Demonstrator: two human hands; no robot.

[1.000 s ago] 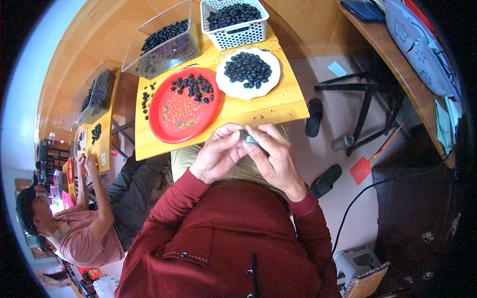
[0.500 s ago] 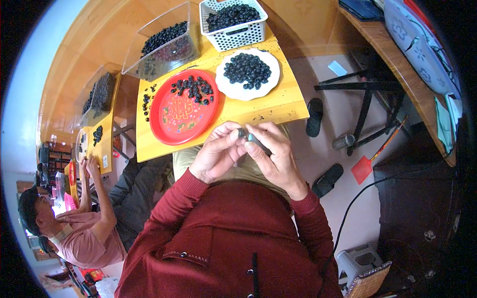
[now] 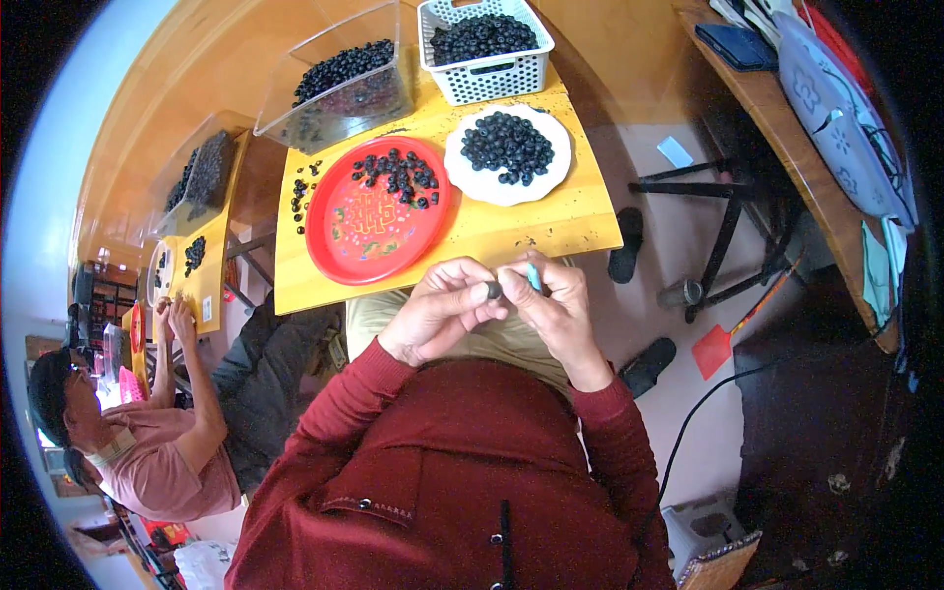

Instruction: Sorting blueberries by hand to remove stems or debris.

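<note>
Over my lap, just off the table's near edge, my left hand (image 3: 442, 313) pinches one small dark round piece (image 3: 494, 290), much like a berry or bead. My right hand (image 3: 557, 317) is closed around a small tool with a teal handle (image 3: 534, 276); its working end is hidden by the fingers. The fingertips of both hands meet at the dark piece. Beyond them a red round tray (image 3: 329, 236) holds similar pieces along its far side. Right of it, a white scalloped plate (image 3: 467, 185) carries a heap of them.
A clear bin (image 3: 280, 131) and a white perforated basket (image 3: 500, 85), both with dark pieces, stand at the back of the yellow table (image 3: 482, 236). At left a co-worker (image 3: 172, 452) sits at another table. Slippers (image 3: 649, 366) and a red fly swatter (image 3: 712, 346) lie on the floor.
Both hands have shifted slightly right and down in the picture, still together. The right hand has turned, so more of the teal handle shows. The view has shifted a little.
</note>
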